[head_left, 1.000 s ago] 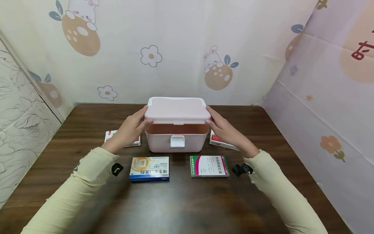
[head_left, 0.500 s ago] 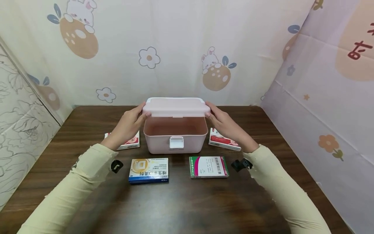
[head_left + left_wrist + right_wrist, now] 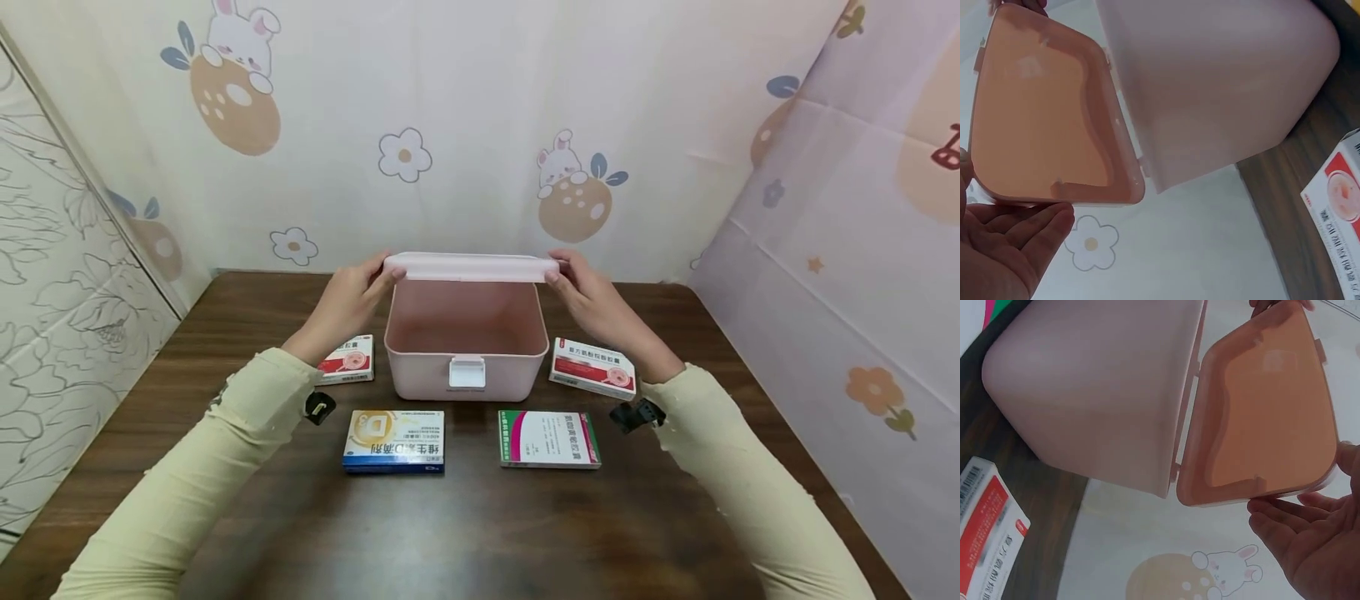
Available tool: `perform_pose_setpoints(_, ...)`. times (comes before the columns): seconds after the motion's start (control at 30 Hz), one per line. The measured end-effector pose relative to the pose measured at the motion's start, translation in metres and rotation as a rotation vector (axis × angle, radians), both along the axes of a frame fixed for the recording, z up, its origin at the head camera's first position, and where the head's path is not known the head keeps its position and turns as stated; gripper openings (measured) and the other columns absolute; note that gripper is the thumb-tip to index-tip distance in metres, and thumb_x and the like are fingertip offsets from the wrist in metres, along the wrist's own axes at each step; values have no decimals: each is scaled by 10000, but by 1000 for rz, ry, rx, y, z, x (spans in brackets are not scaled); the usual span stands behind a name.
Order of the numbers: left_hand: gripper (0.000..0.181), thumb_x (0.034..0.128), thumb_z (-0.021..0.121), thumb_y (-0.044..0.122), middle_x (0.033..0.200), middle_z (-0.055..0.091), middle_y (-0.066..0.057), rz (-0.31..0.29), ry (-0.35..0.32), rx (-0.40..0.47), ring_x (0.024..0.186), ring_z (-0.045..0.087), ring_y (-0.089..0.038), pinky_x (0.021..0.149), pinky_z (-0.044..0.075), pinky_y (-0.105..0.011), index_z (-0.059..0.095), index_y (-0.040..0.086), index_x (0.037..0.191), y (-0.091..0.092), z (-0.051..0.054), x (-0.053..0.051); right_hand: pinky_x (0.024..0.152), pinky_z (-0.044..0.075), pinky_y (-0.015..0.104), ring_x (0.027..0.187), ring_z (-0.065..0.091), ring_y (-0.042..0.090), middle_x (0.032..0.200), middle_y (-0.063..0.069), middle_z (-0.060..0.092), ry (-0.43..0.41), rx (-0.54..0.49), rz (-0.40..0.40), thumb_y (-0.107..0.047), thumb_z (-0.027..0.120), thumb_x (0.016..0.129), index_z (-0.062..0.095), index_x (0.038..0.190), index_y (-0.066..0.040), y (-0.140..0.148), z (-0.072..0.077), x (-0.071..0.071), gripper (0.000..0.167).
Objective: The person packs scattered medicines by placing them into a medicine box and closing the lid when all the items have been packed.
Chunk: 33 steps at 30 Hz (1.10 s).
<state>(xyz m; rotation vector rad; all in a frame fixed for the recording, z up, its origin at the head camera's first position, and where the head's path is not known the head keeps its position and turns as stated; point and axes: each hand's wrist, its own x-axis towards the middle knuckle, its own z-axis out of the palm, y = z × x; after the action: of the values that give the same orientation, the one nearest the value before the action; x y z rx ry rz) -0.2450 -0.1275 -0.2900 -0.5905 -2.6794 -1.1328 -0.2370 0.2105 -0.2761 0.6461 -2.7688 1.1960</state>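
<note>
A pale pink storage box (image 3: 427, 377) with a white latch (image 3: 467, 372) stands on the table, its lid (image 3: 472, 267) raised on the hinge at the back. My left hand (image 3: 349, 302) holds the lid's left end, thumb on the front edge and fingers along the side. At the opposite end, my right hand (image 3: 592, 298) grips the lid the same way. The lid's orange-toned underside shows in both wrist views, with the left hand (image 3: 1013, 244) and the right hand (image 3: 1316, 531) at its edges. No contents are visible in the part of the box that shows.
In front of the box lie a blue-and-white medicine box (image 3: 394, 442) and a green-and-magenta one (image 3: 549, 438). Red-and-white medicine boxes flank it, one on the left (image 3: 352, 360) partly behind my arm and one on the right (image 3: 594, 367). A patterned curtain (image 3: 480, 100) hangs behind the wooden table (image 3: 480, 533).
Both hands have lifted the lid's front edge up and back, from partly raised to nearly level with my view, so more of the box's inside shows. The camera has shifted slightly.
</note>
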Motion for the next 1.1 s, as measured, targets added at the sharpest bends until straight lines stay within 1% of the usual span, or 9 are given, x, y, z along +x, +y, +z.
perform_pose_setpoints(0.13,504,1078,455,324,808,551,-174,-7,14,-6,901,530,-318,839,433,-435,533,-97,1344,1,4,-4,1102,361,548,1314,466,396,1433,289,463,-8,-4,-44,-257,431,1089,325,1448,54,0,2,-2,487)
perform_pose_setpoints(0.27,377,1078,443,333,773,462,-130,-24,31,-10,784,477,-288,735,371,-391,591,-12,1103,0,8,-8,1082,380,547,1270,490,378,1409,268,487,5,-12,-85,-292,445,1082,365,1409,37,-1,3,-3,470)
perform_pose_setpoints(0.43,420,1079,432,355,955,625,-165,-31,10,-13,865,506,-278,776,396,-406,635,-7,1148,0,15,-13,1068,398,541,1256,512,371,1389,263,518,38,-19,-116,-315,448,1078,405,1395,33,-3,4,-8,473)
perform_pose_setpoints(0.57,456,1085,409,375,942,605,-174,-39,-9,-26,859,486,-276,785,384,-408,654,8,1199,0,21,-17,1052,410,540,1227,536,368,1345,258,560,67,-28,-147,-333,444,1078,441,1372,27,-4,5,-13,465)
perform_pose_setpoints(0.67,478,1088,396,387,1000,632,-199,-44,-31,-22,907,514,-284,819,398,-422,648,15,1252,-1,26,-21,1041,418,542,1212,556,373,1315,261,587,93,-41,-167,-325,447,1080,467,1354,30,-5,5,-16,450)
perform_pose_setpoints(0.73,496,1088,396,396,1170,658,-190,-43,-47,-12,1034,549,-276,894,423,-439,634,13,1294,-1,28,-23,1047,418,540,1206,568,374,1302,263,599,106,-47,-176,-318,452,1079,478,1348,33,-5,6,-18,443)
perform_pose_setpoints(0.87,530,1089,374,405,1337,602,-206,-44,-89,16,1217,535,-296,1024,412,-480,572,13,1387,-2,32,-27,1013,439,533,1171,595,383,1254,276,623,131,-58,-186,-324,451,1079,502,1330,42,-6,9,-24,447)
perform_pose_setpoints(1.0,556,1085,348,379,1469,501,-181,-66,-131,44,1395,409,-294,1143,319,-479,448,18,1496,-6,34,-29,960,454,526,1126,619,388,1203,279,643,156,-64,-199,-332,459,1075,531,1303,43,-8,13,-30,445)
perform_pose_setpoints(1.1,545,1080,363,319,1523,440,-163,-98,-147,66,1436,352,-279,1169,281,-458,371,22,1537,-8,33,-30,953,459,528,1109,629,387,1184,273,649,168,-66,-207,-336,462,1074,541,1300,43,-9,16,-33,449)
